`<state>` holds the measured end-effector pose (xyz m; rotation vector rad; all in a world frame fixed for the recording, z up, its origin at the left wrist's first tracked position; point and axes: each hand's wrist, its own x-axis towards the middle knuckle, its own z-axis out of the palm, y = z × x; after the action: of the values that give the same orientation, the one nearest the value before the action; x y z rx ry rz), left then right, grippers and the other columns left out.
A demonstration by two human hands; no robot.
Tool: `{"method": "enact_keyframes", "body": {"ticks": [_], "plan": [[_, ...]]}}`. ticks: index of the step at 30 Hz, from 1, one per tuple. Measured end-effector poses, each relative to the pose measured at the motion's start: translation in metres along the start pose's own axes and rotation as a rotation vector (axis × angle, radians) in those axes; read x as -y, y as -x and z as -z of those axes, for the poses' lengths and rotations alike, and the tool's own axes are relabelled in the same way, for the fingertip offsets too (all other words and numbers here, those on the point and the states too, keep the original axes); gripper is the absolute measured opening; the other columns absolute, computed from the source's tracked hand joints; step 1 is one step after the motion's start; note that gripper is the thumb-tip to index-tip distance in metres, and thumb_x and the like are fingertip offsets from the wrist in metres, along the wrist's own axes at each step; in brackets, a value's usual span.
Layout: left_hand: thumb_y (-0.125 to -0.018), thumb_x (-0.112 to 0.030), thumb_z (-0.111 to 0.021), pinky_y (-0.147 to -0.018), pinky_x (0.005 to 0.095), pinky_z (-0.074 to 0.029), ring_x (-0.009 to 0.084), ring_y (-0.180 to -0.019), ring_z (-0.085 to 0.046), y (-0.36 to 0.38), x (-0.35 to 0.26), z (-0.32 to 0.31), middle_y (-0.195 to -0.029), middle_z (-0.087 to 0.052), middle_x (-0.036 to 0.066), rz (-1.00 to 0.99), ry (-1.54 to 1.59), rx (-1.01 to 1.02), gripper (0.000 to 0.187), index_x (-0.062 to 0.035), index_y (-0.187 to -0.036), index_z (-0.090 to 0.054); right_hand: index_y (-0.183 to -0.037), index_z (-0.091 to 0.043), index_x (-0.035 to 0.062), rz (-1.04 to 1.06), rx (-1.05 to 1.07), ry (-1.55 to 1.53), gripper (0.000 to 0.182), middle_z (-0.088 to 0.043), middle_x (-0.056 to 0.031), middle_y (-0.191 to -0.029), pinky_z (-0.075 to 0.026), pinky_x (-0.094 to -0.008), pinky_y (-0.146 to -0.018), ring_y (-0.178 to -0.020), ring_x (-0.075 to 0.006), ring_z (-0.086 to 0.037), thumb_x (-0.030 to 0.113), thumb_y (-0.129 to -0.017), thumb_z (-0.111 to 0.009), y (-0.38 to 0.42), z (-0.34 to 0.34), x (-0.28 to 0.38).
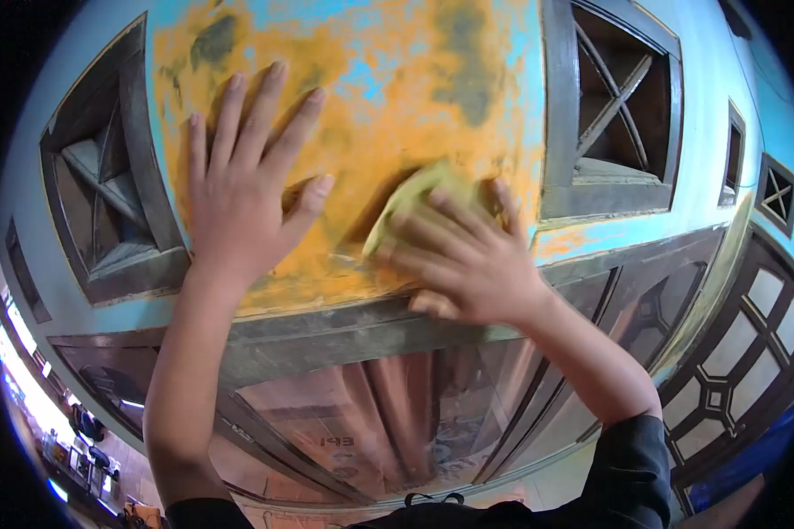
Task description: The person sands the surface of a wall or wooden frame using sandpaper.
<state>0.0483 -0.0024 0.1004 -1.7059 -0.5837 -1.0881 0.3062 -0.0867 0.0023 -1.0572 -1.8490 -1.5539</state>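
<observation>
My left hand (pixel 243 198) lies flat against the orange-yellow wall panel (pixel 362 123), its fingers spread and nothing in it. Blue and dark grey patches show through the panel's worn paint. To the right, my right hand (pixel 468 256) presses a yellow-green sheet of sandpaper (pixel 403 196) against the same surface. Motion blurs this hand and the sheet, and the fingers cover most of the sheet's lower right part.
Framed vents with crossed bars flank the panel, one on the left (pixel 106 194) and one on the right (pixel 622 101). Below runs a dark wooden beam (pixel 326 339) above glass panes (pixel 397 414). A panelled door (pixel 741 344) stands far right.
</observation>
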Motion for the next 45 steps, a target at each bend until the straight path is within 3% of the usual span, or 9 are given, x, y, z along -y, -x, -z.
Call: {"method": "enact_keyframes", "body": {"ticks": [3, 7, 11, 15, 19, 23, 27, 31, 45], "plan": [[-0.091, -0.044, -0.058, -0.118, 0.0632, -0.016, 0.0324, -0.152, -0.023, 0.001, -0.002, 0.004, -0.165, -0.029, 0.003, 0.028, 0.029, 0.027, 0.065, -0.0324, -0.153, -0.043, -0.137, -0.06, 0.0355, -0.291, -0.03, 0.16, 0.055, -0.047, -0.0047, -0.152, -0.012, -0.0593, -0.121, -0.143, -0.0323, -0.038, 0.067, -0.094, -0.047, -0.026, 0.017, -0.032], [-0.092, -0.049, -0.056, -0.119, 0.0632, -0.015, 0.0322, -0.152, -0.023, 0.001, 0.0, 0.002, -0.164, -0.029, 0.003, 0.031, 0.034, 0.023, 0.063, -0.0344, -0.152, -0.043, -0.14, -0.059, 0.0277, 0.073, 0.042, -0.03, 0.056, -0.046, -0.0067, -0.153, -0.017, -0.0584, -0.119, -0.144, -0.0347, -0.036, 0.057, -0.093, -0.054, -0.037, 0.02, -0.035], [-0.092, -0.048, -0.053, -0.119, 0.0625, -0.015, 0.0344, -0.152, -0.023, 0.002, -0.001, 0.004, -0.164, -0.03, 0.006, 0.018, 0.024, 0.019, 0.065, -0.0268, -0.152, -0.045, -0.143, -0.055, 0.0346, -0.287, -0.139, 0.165, 0.056, -0.042, -0.0023, -0.157, -0.012, -0.0578, -0.122, -0.145, -0.0323, -0.036, 0.06, -0.094, -0.051, -0.066, 0.02, -0.064], [-0.094, -0.051, -0.051, -0.12, 0.0612, -0.015, 0.0341, -0.151, -0.025, -0.002, 0.005, 0.005, -0.164, -0.031, 0.006, 0.004, 0.025, 0.014, 0.064, -0.0275, -0.152, -0.045, -0.145, -0.052, 0.0336, 0.004, 0.007, -0.033, 0.056, -0.042, 0.0001, -0.157, -0.011, -0.067, -0.119, -0.147, -0.0303, -0.033, 0.051, -0.092, -0.058, -0.075, 0.023, -0.042], [-0.094, -0.046, -0.056, -0.12, 0.058, -0.02, 0.0298, -0.149, -0.029, -0.038, 0.042, -0.003, -0.161, -0.035, 0.004, -0.028, 0.002, -0.138, 0.059, -0.0317, -0.151, -0.045, -0.146, -0.05, 0.0319, -0.273, -0.187, 0.159, 0.057, -0.042, -0.0034, -0.156, -0.014, -0.0693, -0.117, -0.147, -0.0321, -0.033, 0.05, -0.092, -0.058, -0.103, 0.027, -0.082], [-0.096, -0.05, -0.05, -0.126, 0.0519, -0.006, 0.0329, -0.154, -0.012, -0.082, 0.063, 0.013, -0.168, -0.015, 0.011, 0.089, -0.135, 0.051, 0.073, -0.0193, -0.159, -0.027, -0.146, -0.05, 0.0289, -0.258, -0.314, 0.136, 0.059, -0.042, -0.0045, -0.155, -0.016, -0.0706, -0.115, -0.146, -0.0323, -0.033, 0.051, -0.092, -0.057, -0.138, 0.018, -0.076], [-0.097, -0.052, -0.048, -0.125, 0.0526, -0.009, 0.0334, -0.154, -0.013, -0.088, 0.071, 0.012, -0.167, -0.017, 0.012, 0.129, -0.134, 0.043, 0.073, -0.0203, -0.159, -0.029, -0.138, -0.057, 0.0305, 0.26, -0.064, -0.092, 0.05, -0.051, -0.0025, -0.148, -0.023, -0.0607, -0.117, -0.14, -0.0305, -0.043, 0.048, -0.092, -0.055, -0.12, 0.018, -0.036], [-0.098, -0.054, -0.044, -0.125, 0.0529, -0.009, 0.0338, -0.153, -0.014, -0.085, 0.073, 0.009, -0.167, -0.018, 0.011, 0.111, -0.108, -0.002, 0.071, -0.0207, -0.159, -0.029, -0.136, -0.06, 0.03, -0.13, -0.328, 0.023, 0.048, -0.054, -0.0021, -0.144, -0.024, -0.0598, -0.115, -0.136, -0.0304, -0.046, 0.043, -0.09, -0.061, -0.147, 0.025, -0.083], [-0.099, -0.06, -0.039, -0.124, 0.0548, -0.008, 0.0345, -0.153, -0.014, -0.084, 0.081, 0.003, -0.166, -0.019, 0.012, 0.084, -0.067, -0.023, 0.072, -0.0197, -0.158, -0.03, -0.136, -0.06, 0.0181, 0.031, -0.147, 0.039, 0.058, -0.059, -0.0045, -0.128, -0.04, -0.0458, -0.105, -0.124, -0.0272, -0.052, 0.045, -0.086, -0.068, -0.136, 0.034, -0.04]]}}
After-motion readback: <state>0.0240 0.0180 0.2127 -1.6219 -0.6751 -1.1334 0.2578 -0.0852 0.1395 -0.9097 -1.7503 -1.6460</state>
